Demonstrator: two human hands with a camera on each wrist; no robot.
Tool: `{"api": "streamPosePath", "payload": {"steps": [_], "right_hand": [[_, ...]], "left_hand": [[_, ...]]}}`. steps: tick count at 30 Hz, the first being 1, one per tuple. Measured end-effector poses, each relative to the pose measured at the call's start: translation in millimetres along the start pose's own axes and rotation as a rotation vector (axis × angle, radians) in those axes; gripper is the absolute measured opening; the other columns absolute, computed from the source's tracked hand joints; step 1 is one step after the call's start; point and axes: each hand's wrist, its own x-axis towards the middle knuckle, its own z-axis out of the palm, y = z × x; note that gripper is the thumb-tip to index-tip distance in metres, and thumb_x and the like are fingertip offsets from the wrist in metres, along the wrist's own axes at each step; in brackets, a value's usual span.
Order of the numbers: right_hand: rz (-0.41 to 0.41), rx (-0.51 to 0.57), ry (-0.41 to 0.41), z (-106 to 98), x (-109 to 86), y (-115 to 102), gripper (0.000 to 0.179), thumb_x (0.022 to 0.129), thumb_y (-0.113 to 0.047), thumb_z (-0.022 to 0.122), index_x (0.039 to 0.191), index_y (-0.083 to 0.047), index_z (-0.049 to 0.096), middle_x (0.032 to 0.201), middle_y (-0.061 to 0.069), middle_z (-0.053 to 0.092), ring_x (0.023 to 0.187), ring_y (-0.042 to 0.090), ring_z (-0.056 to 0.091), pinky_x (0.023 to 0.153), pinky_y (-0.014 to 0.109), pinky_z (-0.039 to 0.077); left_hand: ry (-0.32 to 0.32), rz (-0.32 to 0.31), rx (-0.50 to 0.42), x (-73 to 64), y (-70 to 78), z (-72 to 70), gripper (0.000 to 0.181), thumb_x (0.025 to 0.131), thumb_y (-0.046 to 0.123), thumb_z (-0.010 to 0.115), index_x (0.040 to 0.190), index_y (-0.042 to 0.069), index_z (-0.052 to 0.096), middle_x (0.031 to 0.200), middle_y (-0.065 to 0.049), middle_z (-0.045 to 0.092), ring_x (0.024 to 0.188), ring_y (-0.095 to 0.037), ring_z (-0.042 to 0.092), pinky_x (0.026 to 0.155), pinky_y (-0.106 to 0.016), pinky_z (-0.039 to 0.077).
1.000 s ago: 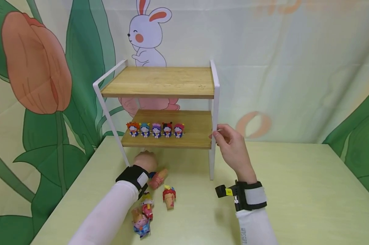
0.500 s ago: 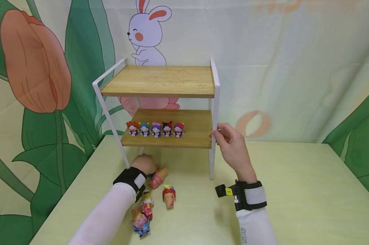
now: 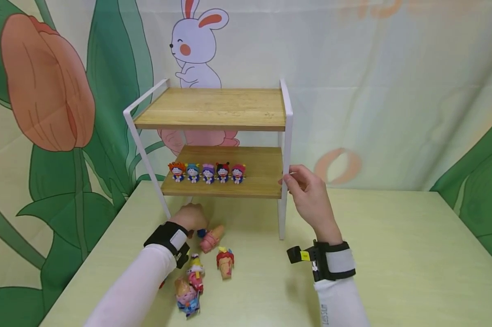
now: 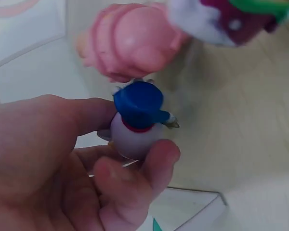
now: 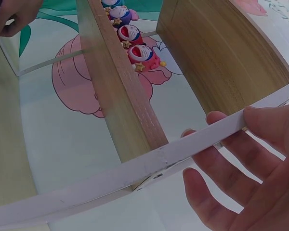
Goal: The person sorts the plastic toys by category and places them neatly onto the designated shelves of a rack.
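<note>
Your head view is bright and even, lit by soft light seemingly from above. Beneath the shelf (image 3: 213, 109) you get a faint, soft-edged shadow on the table (image 3: 409, 254); another smudge of shade falls in front of the shelf, near your right cuff (image 3: 335, 261). Right of the shelf, the curtain (image 3: 393, 91) looks hazy, its print washed out. Your left wrist view is dimmer and greyer: the blue-capped toy (image 4: 137, 115) reads fairly clearly, while the pink toy (image 4: 137, 43) and white-and-maroon toy (image 4: 226, 21) turn soft. Your right wrist view is also dim, and lens distortion bows the shelf's white rail (image 5: 149, 161).
</note>
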Motion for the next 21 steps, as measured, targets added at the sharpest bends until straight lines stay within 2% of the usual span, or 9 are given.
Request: {"api": "streamPosePath", "payload": {"steps": [2,4,6,8,10,13,17,21], "right_hand": [[0.002,-0.002,0.002,-0.3,0.4,0.1,0.016,0.101,-0.013,0.056,0.111,-0.003,0.063,0.095,0.008,0.07,0.087,0.022,0.065,0.077,0.04,0.05],[0.004,0.002,0.002,-0.5,0.6,-0.7,0.016,0.101,-0.013,0.056,0.112,-0.003,0.063,0.095,0.008,0.07,0.087,0.022,0.065,0.078,0.04,0.05],[0.005,0.004,0.001,-0.1,0.7,-1.0,0.016,0.1,-0.013,0.056,0.112,-0.004,0.064,0.095,0.008,0.07,0.087,0.022,0.065,0.078,0.04,0.05],[0.004,0.004,-0.002,0.3,0.9,-1.4,0.016,0.1,-0.012,0.056,0.111,-0.004,0.064,0.095,0.008,0.07,0.088,0.022,0.065,0.078,0.04,0.05],[0.003,-0.002,-0.001,0.6,1.0,-1.4,0.015,0.1,-0.012,0.056,0.111,-0.004,0.064,0.095,0.008,0.07,0.088,0.022,0.065,0.078,0.04,0.05],[0.006,-0.012,0.002,1.0,1.1,-1.0,0.014,0.1,-0.012,0.056,0.11,-0.004,0.064,0.094,0.008,0.07,0.088,0.021,0.065,0.078,0.04,0.051],[0.015,-0.015,0.003,1.1,0.5,-1.0,0.015,0.1,-0.012,0.056,0.11,-0.005,0.064,0.094,0.007,0.071,0.088,0.02,0.065,0.077,0.04,0.051],[0.017,-0.015,0.001,0.3,0.1,-0.8,0.015,0.101,-0.013,0.056,0.111,-0.005,0.064,0.095,0.007,0.071,0.088,0.021,0.065,0.077,0.039,0.051]], "left_hand": [[-0.021,-0.015,-0.05,-2.8,3.1,-5.5,0.017,0.086,0.007,0.055,0.097,-0.005,0.058,0.072,-0.014,0.062,0.043,-0.016,0.052,0.038,-0.024,0.041],[-0.032,-0.001,-0.076,-6.4,5.0,-10.7,0.023,0.088,0.007,0.056,0.107,-0.006,0.056,0.075,-0.013,0.059,0.046,-0.017,0.053,0.041,-0.025,0.044],[-0.036,0.025,-0.092,-9.6,5.8,-15.2,0.023,0.092,0.01,0.057,0.109,-0.004,0.054,0.077,-0.012,0.057,0.049,-0.018,0.055,0.046,-0.028,0.049],[-0.034,0.063,-0.108,-13.8,6.2,-19.7,0.019,0.093,0.013,0.058,0.105,-0.002,0.055,0.077,-0.012,0.057,0.053,-0.02,0.057,0.051,-0.03,0.052],[-0.026,0.11,-0.098,-17.7,5.7,-23.8,0.015,0.094,0.015,0.059,0.099,0.001,0.055,0.079,-0.011,0.056,0.056,-0.021,0.058,0.054,-0.032,0.053],[-0.014,0.159,-0.066,-21.9,5.0,-28.0,0.015,0.093,0.017,0.06,0.1,0.003,0.057,0.081,-0.009,0.056,0.061,-0.021,0.058,0.054,-0.033,0.052],[0.002,0.236,-0.001,-25.4,2.5,-30.8,0.021,0.094,0.018,0.061,0.108,0.003,0.06,0.087,-0.007,0.059,0.071,-0.02,0.056,0.061,-0.033,0.05],[0.005,0.324,-0.001,-29.5,1.7,-32.9,0.024,0.095,0.017,0.063,0.115,0.002,0.061,0.096,-0.007,0.063,0.081,-0.02,0.057,0.073,-0.034,0.049]]}}
